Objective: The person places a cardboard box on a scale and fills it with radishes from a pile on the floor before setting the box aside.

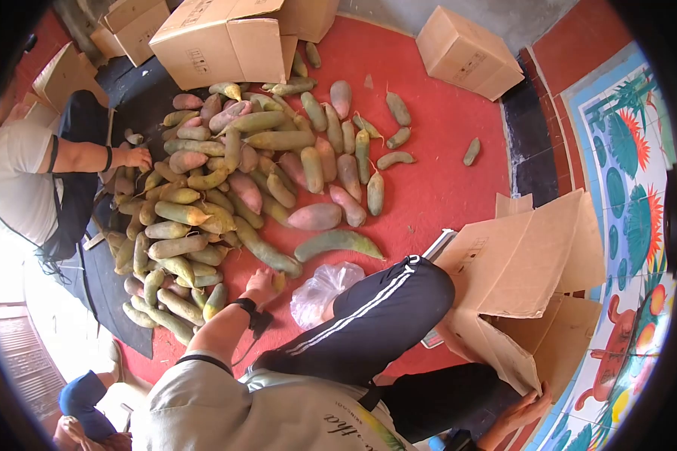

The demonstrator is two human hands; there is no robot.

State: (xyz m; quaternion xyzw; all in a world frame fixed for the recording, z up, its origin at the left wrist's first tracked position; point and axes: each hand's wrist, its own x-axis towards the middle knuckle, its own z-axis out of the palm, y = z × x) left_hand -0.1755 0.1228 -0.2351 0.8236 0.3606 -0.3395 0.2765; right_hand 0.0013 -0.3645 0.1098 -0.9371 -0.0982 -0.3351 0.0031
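My left hand [262, 287] is low over the red floor at the near edge of a large radish pile [203, 218]. Its fingers are closed on a small yellowish-green radish [280, 283], mostly hidden by the hand. Just beyond lies a long green radish [267, 250], and a clear plastic bag [325, 289] rests between the hand and my knee. At the lower right, my right hand [525, 412] grips the near edge of an open cardboard box [504, 259], which lies tilted beside my leg with its flaps spread.
A co-worker's hand [135, 158] touches the pile's left side. More cardboard boxes [218, 49] stand at the back, one box [466, 56] by the wall. Part of a flat scale-like plate [438, 244] shows beside my knee. Another person [86, 410] sits at lower left.
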